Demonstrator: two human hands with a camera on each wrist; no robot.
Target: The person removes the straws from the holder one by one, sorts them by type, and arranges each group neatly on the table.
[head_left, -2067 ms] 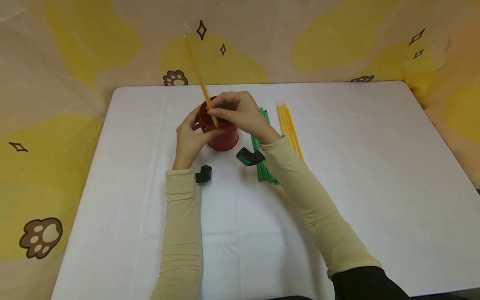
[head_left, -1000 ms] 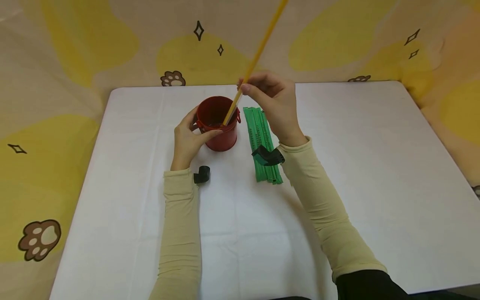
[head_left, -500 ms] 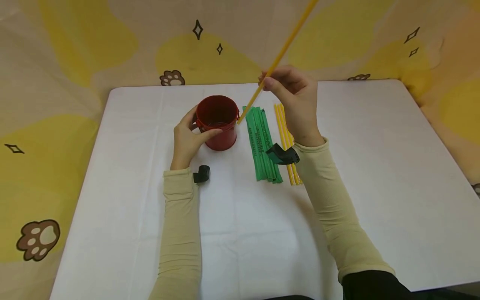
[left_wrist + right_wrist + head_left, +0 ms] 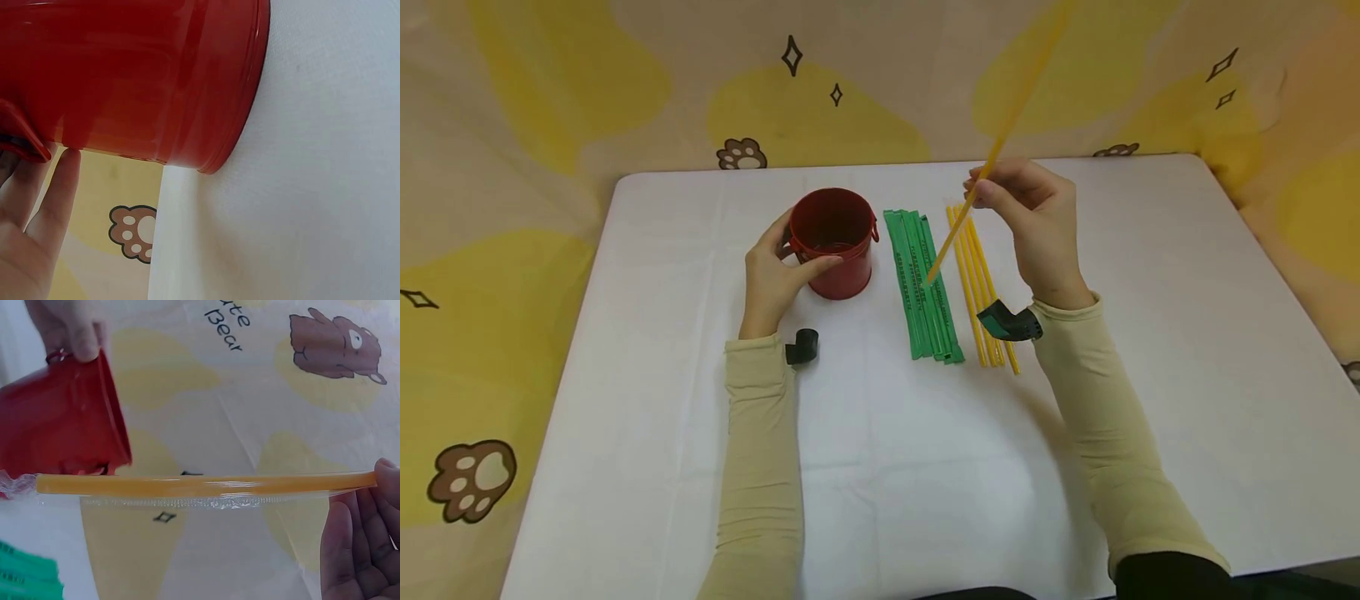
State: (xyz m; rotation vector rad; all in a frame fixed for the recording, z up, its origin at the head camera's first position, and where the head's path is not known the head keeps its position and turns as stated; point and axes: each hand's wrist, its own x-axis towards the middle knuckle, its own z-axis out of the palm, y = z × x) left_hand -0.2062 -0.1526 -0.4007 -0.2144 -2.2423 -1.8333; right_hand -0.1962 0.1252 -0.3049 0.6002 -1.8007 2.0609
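Observation:
A small red bucket [image 4: 842,275] stands on the white table, its opening tipped slightly toward me. My left hand [image 4: 771,279] grips it from the left, thumb over the near rim and fingers round the far side; the left wrist view shows fingertips [image 4: 70,159] against the wall by the handle. Between thumb and fingers, my right hand [image 4: 1041,229] pinches a yellow drinking straw [image 4: 206,485] in a clear wrapper. The straw slants up to the right, its lower end overlapping several long green wrapped packets [image 4: 917,283] in the head view.
Several more yellow straws [image 4: 972,283] lie side by side right of the green packets, partly behind my right hand and wrist camera [image 4: 1009,323]. The table [image 4: 880,467] ends at a patterned cloth backdrop [image 4: 880,75] at the back.
My right hand has drawn the straw out of the bucket and carried it right, past the green packets to above the other straws. My left hand has stayed on the bucket.

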